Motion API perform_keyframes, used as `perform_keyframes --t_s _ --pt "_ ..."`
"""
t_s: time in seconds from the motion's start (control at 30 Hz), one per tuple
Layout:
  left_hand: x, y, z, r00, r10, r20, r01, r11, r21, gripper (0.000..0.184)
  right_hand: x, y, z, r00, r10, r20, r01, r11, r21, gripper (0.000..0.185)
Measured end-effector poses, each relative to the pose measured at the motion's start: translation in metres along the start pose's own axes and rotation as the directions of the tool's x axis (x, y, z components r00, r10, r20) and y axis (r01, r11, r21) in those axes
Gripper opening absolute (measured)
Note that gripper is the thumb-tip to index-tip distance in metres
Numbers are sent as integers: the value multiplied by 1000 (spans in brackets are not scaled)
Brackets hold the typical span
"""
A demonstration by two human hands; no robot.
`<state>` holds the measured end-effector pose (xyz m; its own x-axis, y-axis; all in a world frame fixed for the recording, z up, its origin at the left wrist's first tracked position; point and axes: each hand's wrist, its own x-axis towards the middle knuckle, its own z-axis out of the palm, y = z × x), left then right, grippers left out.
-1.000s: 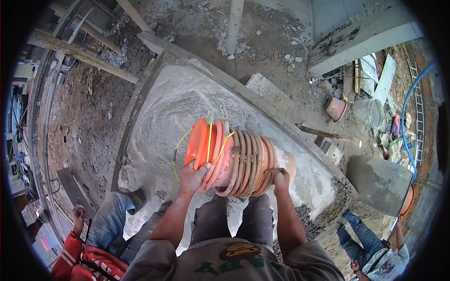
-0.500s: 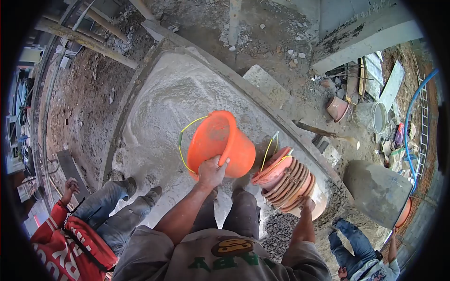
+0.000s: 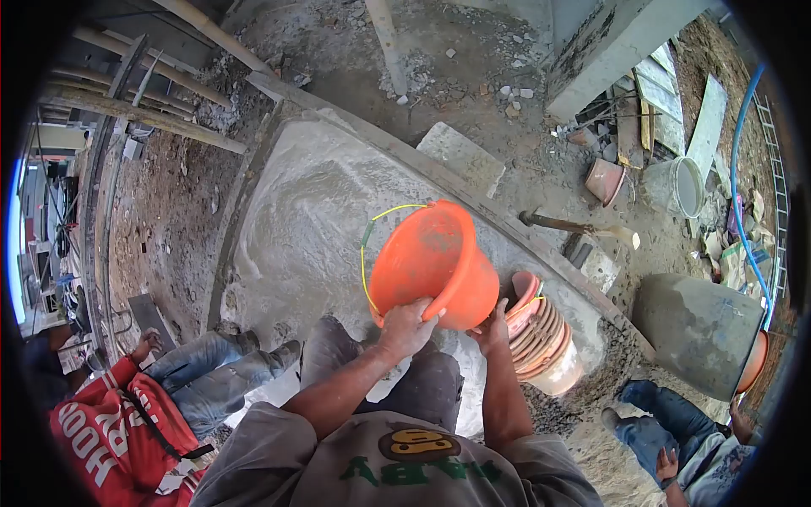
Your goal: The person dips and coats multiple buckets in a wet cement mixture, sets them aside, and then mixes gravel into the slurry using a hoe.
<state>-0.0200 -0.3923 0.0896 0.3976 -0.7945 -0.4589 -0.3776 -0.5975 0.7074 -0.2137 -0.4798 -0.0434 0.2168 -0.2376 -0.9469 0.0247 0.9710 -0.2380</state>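
Note:
A tilted orange bucket [image 3: 477,291] with dried grey smears inside hangs over wet grey mortar [image 3: 312,186]. My left hand [image 3: 411,327] is closed on its near rim, thumb along the edge. At the bucket's lower right side, near its base, my right hand [image 3: 492,331] presses up against it; its fingers are partly hidden. A thin yellow wire handle [image 3: 364,262] with a green grip stands out to the bucket's left. Just right of my right hand, a stack of nested, dirty pinkish-orange buckets [image 3: 545,342] lies tilted on the ground.
A concrete kerb [image 3: 524,241] borders the mortar; a wooden-handled tool [image 3: 583,226] rests across it. Right are a large grey drum [image 3: 697,334], a whitish bucket [image 3: 673,188] and a blue hose [image 3: 733,169]. One person in a red top [image 3: 106,431] sits left; another person [image 3: 676,431] is lower right.
The orange bucket has moved right and tilted in my left hand. My right hand has left the bucket stack and come to the orange bucket's side. The view has shifted slightly.

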Motion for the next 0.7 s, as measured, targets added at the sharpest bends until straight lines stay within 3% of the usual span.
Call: perform_keyframes --t_s 0.03,0.07,0.1,0.13,0.17,0.23,0.27,0.3,0.33,0.37,0.47,0.5,0.53,0.57,0.63,0.67,0.7 --pt "-9 11 -1 995 -59 81 63 997 -42 24 35 18 -19 961 -156 228 74 941 330 67" --pt "-17 17 0 992 -43 115 53 995 -85 27 52 26 -31 897 -383 221 350 920 177 69" --pt "-25 21 3 988 -26 153 46 990 -133 29 70 35 -43 782 -590 201 598 801 22 72" --pt "-26 21 5 982 -1 188 36 982 -183 31 70 40 -48 771 -612 175 614 787 51 71" --pt "-23 16 6 984 -15 177 54 975 -217 31 65 41 -48 794 -587 159 574 810 125 71" --pt "-18 4 9 986 -49 160 95 950 -296 31 58 41 -38 886 -419 199 343 881 325 70" --pt "-9 -3 3 962 -140 234 206 936 -286 30 55 38 -29 919 -327 221 223 892 392 70" --pt "-3 -25 10 987 -103 125 148 885 -442 29 55 34 -20 937 -258 234 145 900 411 70" --pt "0 -41 9 981 -138 134 188 838 -512 29 55 30 -12 952 -192 238 83 912 402 69" --pt "6 -54 4 978 -162 135 210 786 -581 29 52 25 -4 960 -162 227 74 933 352 69" --pt "8 -78 -7 992 -89 87 122 830 -545 29 39 9 23 975 -148 167 139 988 61 67" --pt "8 -83 -11 992 -64 111 107 896 -432 29 25 3 40 976 -191 102 201 974 -104 68" --pt "10 -86 -14 989 -39 139 81 948 -308 29 3 -8 67 972 -233 35 233 934 -272 69" --pt "12 -89 -16 985 -12 173 42 984 -175 30 6 2 76 938 -340 65 324 797 -510 71" --pt "15 -97 -22 975 136 175 -120 988 -97 33 20 25 92 837 -517 182 399 346 -849 78" --pt "17 -103 -27 954 234 185 -231 972 -39 34 13 30 112 827 -543 148 384 353 -853 89" --pt "12 -111 -31 932 304 196 -311 950 9 35 2 31 128 880 -465 99 356 506 -786 86"
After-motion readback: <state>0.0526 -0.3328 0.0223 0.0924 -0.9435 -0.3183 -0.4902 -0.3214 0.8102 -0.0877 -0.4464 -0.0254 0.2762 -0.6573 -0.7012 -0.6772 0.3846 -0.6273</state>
